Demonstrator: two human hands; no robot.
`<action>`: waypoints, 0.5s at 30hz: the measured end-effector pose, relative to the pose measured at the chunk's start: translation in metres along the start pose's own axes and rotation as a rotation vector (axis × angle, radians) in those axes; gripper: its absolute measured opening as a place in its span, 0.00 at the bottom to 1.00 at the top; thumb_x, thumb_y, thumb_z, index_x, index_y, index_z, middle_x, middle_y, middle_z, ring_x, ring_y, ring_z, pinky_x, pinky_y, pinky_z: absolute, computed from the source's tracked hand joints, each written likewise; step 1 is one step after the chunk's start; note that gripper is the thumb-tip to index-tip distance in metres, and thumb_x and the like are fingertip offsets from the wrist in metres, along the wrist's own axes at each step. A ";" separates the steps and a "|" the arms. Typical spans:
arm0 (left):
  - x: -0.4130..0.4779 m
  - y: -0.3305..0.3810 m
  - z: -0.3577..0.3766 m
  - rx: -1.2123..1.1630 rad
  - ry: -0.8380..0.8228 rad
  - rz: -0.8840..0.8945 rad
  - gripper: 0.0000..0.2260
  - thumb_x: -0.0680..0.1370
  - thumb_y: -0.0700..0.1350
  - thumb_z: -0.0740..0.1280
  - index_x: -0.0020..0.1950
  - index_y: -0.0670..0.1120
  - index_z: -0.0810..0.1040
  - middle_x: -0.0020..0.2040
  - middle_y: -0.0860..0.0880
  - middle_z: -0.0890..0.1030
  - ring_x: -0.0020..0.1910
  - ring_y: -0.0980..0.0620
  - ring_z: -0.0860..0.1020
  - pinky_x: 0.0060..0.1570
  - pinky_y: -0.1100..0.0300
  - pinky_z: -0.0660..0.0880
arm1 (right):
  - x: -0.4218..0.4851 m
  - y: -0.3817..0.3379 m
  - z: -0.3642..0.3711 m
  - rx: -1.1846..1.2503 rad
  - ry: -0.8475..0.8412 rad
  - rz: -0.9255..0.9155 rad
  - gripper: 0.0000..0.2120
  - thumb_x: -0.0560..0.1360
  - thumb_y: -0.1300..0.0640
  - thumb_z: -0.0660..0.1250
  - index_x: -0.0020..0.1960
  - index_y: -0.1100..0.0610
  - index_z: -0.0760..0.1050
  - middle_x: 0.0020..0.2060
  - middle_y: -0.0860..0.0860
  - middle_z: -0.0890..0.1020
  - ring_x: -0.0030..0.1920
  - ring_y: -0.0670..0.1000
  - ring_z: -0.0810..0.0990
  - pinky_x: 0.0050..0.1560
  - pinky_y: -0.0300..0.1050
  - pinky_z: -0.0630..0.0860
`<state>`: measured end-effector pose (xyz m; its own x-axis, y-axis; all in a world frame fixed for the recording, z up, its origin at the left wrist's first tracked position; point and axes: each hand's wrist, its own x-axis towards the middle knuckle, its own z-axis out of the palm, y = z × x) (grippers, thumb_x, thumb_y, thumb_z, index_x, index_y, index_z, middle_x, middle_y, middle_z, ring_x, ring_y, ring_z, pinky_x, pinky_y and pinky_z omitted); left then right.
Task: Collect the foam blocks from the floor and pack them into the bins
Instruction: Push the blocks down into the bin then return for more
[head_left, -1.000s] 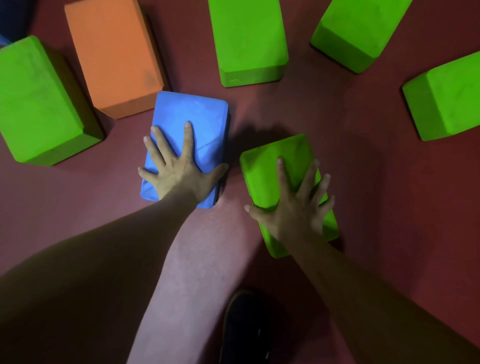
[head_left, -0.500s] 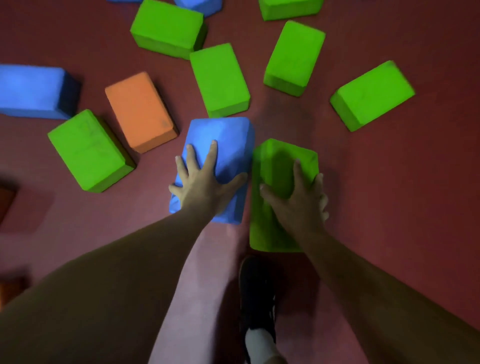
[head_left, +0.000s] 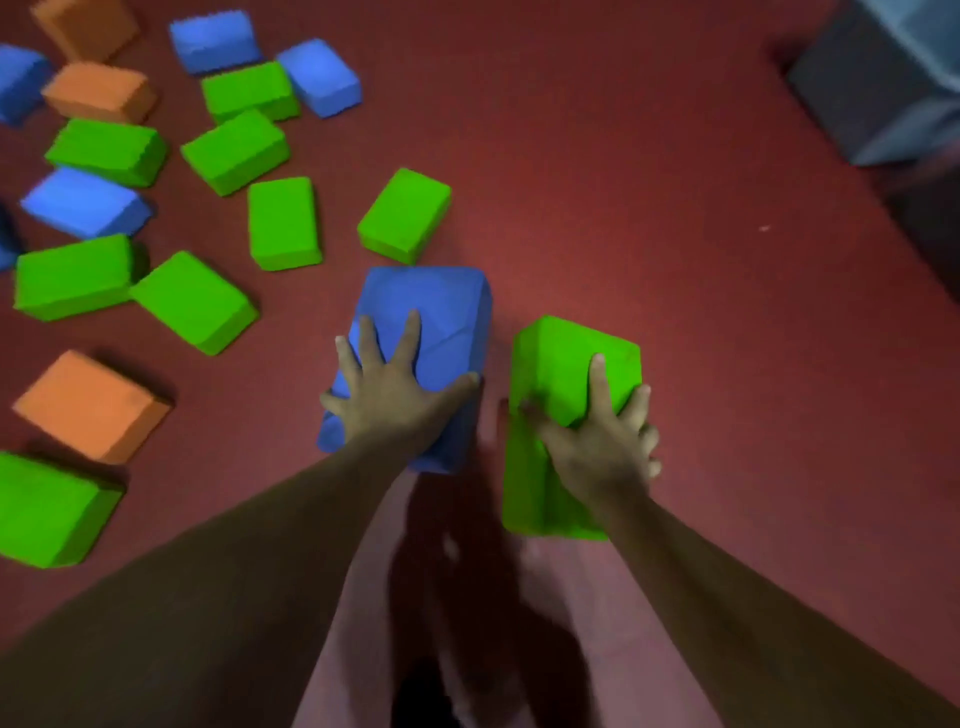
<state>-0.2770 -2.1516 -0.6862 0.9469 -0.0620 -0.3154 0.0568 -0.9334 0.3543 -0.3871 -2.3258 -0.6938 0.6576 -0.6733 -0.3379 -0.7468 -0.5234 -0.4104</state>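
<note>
My left hand (head_left: 395, 400) grips a blue foam block (head_left: 436, 312) from above, fingers spread over its top and thumb on its right side. A green foam block (head_left: 566, 358) is held the same way by my right hand (head_left: 602, 441). Both blocks sit side by side in the middle of the view, above the red floor (head_left: 649, 249), and look lifted off it. A grey bin (head_left: 878, 88) shows at the top right corner.
Several loose foam blocks lie scattered on the left: green blocks (head_left: 283, 223) (head_left: 405, 215) (head_left: 192, 301), orange ones (head_left: 91, 405) (head_left: 98, 91), blue ones (head_left: 83, 200) (head_left: 319, 75). My legs and a dark shoe (head_left: 421, 691) fill the bottom centre.
Both hands have risen with their blocks and the view has pulled back and swung right. More scattered blocks and the grey bin have come into view.
</note>
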 end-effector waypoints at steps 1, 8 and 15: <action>-0.015 0.028 0.010 0.015 -0.019 0.033 0.45 0.68 0.77 0.62 0.79 0.68 0.46 0.83 0.53 0.41 0.81 0.45 0.39 0.71 0.28 0.50 | 0.001 0.027 -0.022 0.005 0.014 0.051 0.51 0.65 0.20 0.64 0.80 0.32 0.44 0.82 0.58 0.47 0.75 0.71 0.58 0.70 0.73 0.58; -0.147 0.221 0.097 0.141 -0.026 0.328 0.46 0.67 0.79 0.61 0.80 0.66 0.50 0.83 0.48 0.46 0.81 0.41 0.45 0.69 0.27 0.57 | -0.002 0.233 -0.165 0.133 0.126 0.307 0.52 0.64 0.19 0.63 0.79 0.31 0.41 0.82 0.56 0.43 0.78 0.69 0.52 0.73 0.71 0.54; -0.328 0.428 0.210 0.120 -0.159 0.462 0.45 0.69 0.77 0.62 0.80 0.67 0.47 0.83 0.52 0.42 0.81 0.44 0.41 0.71 0.27 0.52 | -0.038 0.476 -0.305 0.278 0.252 0.450 0.52 0.63 0.18 0.62 0.78 0.29 0.40 0.82 0.55 0.42 0.79 0.69 0.51 0.74 0.72 0.53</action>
<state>-0.6294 -2.6053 -0.6157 0.8044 -0.5225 -0.2828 -0.4023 -0.8293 0.3878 -0.7980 -2.7091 -0.6178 0.2123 -0.9187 -0.3329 -0.8706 -0.0231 -0.4914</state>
